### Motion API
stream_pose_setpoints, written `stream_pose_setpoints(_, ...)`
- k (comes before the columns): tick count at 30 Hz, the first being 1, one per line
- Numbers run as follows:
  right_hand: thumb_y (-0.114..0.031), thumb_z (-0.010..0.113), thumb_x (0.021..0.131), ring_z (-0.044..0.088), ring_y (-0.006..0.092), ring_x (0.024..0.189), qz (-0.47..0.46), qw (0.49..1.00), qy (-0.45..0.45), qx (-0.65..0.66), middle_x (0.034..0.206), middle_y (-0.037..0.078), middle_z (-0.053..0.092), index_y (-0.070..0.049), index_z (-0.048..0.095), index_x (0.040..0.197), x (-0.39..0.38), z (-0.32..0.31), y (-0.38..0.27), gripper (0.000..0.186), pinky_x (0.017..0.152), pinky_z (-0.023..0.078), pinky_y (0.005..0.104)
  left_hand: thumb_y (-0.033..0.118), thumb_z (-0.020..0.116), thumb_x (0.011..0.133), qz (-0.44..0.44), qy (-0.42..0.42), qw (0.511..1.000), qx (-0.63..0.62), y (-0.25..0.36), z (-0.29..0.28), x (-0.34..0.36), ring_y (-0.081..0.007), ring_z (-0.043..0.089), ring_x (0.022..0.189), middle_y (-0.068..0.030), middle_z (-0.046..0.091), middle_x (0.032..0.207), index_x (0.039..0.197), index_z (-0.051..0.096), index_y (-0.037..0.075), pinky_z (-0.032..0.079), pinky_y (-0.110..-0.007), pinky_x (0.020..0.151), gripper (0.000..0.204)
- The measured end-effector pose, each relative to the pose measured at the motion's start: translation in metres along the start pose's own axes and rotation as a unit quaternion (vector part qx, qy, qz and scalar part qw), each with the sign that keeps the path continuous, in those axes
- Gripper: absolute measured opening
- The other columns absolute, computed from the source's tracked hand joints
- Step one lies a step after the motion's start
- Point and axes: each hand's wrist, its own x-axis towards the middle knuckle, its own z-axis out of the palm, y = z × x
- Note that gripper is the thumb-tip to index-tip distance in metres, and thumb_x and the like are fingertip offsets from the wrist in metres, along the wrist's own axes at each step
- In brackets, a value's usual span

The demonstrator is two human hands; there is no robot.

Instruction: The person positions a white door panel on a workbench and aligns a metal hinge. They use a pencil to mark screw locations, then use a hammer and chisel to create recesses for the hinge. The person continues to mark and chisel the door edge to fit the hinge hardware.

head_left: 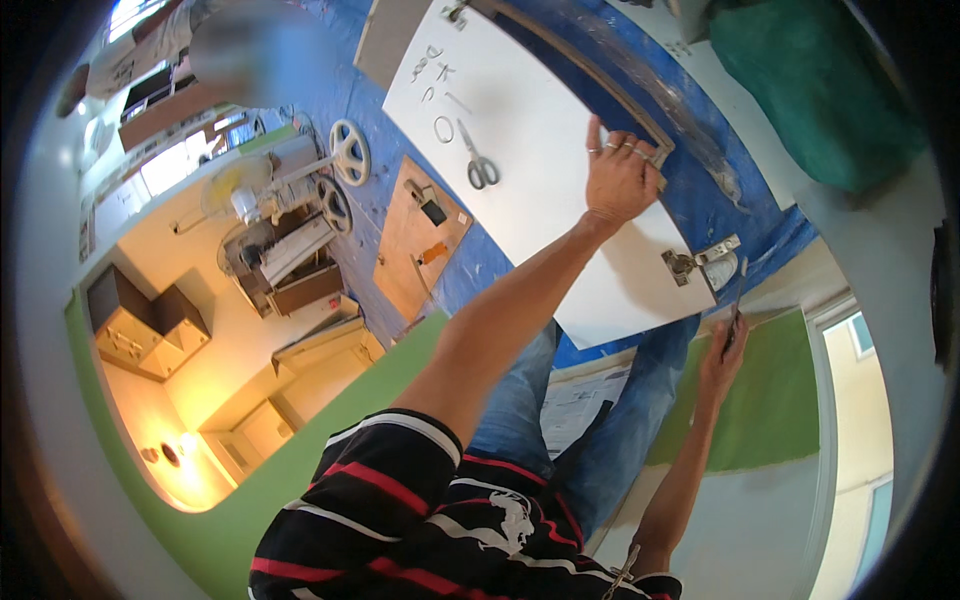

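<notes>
A white panel (pixel 560 170) lies before me like a cabinet door, with metal hinges fixed along its edges. One hinge (pixel 690 265) is near my end, another hinge (pixel 453 14) at the far end. My left hand (pixel 622 180) rests on the panel, fingers bent over its right edge. In my right hand (pixel 725 352), off the panel's near right corner, is a slim dark-handled tool (pixel 738 300) with a thin metal end; its exact kind is unclear. Dark-handled scissors (pixel 479 165) lie open on the panel, beside a ring (pixel 444 130) and several small metal pieces.
Blue sheeting (pixel 380 110) covers the floor. Left of the panel is a brown board (pixel 410 235) with a metal fitting and an orange-handled item. A pedestal fan (pixel 245 190) stands farther left. A green cloth-like bundle (pixel 810 90) is at upper right. Another person (pixel 140 55) is at far left.
</notes>
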Motion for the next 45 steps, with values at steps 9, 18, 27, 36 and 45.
stream_pose_setpoints(9, -0.031, 0.048, 0.110, 0.062, 0.0332, 0.125, 0.050, 0.988, -0.082, -0.122, 0.146, 0.023, 0.057, 0.002, 0.047, 0.150, -0.018, -0.010, 0.012, 0.052, 0.102, 0.050, 0.0427, 0.019, 0.057, 0.083, -0.010, 0.021, 0.999, -0.040, -0.007, 0.002, -0.005, -0.0237, 0.060, 0.108, -0.0074, 0.070, 0.090, 0.091, 0.075, 0.009, 0.010, -0.059, 0.127, 0.022)
stream_pose_setpoints(18, -0.024, 0.051, 0.108, 0.059, 0.0262, 0.124, -0.035, 0.996, -0.043, -0.072, 0.147, 0.019, 0.055, 0.001, 0.041, 0.155, -0.016, 0.031, -0.123, 0.053, 0.104, 0.046, 0.0357, 0.014, 0.062, 0.083, -0.005, 0.036, 0.987, -0.159, -0.017, -0.005, -0.016, -0.0245, 0.060, 0.113, -0.0060, 0.070, 0.098, 0.095, 0.072, 0.012, 0.017, -0.055, 0.126, 0.016)
stream_pose_setpoints(27, -0.015, 0.060, 0.102, 0.051, 0.0131, 0.075, -0.179, 0.967, -0.127, -0.128, 0.091, 0.003, 0.060, -0.010, 0.042, 0.156, 0.042, 0.242, -0.212, 0.057, 0.071, 0.048, 0.0302, -0.004, 0.063, 0.078, -0.128, 0.215, 0.910, -0.331, -0.194, -0.123, -0.181, -0.0337, 0.060, 0.119, -0.0108, 0.066, 0.122, 0.105, 0.069, 0.012, 0.048, -0.046, 0.105, 0.032)
stream_pose_setpoints(36, -0.017, 0.056, 0.102, 0.059, 0.0353, 0.126, -0.346, 0.895, 0.061, -0.274, 0.140, 0.023, 0.059, 0.000, 0.053, 0.145, 0.031, 0.342, -0.215, 0.046, 0.108, 0.046, 0.0405, 0.008, 0.062, 0.095, -0.547, 0.205, 0.785, -0.208, -0.542, -0.063, -0.452, -0.0247, 0.069, 0.098, -0.0156, 0.071, 0.107, 0.118, 0.065, 0.000, 0.055, -0.036, 0.086, 0.025)
stream_pose_setpoints(45, -0.016, 0.053, 0.106, 0.062, 0.0406, 0.117, -0.384, 0.790, 0.214, -0.427, 0.131, 0.031, 0.060, 0.005, 0.054, 0.141, 0.012, 0.383, -0.206, 0.041, 0.099, 0.051, 0.0463, 0.024, 0.071, 0.087, -0.583, 0.094, 0.798, -0.124, -0.753, 0.021, -0.564, -0.0346, 0.068, 0.107, -0.0251, 0.070, 0.115, 0.120, 0.069, -0.003, 0.053, -0.042, 0.096, 0.043)
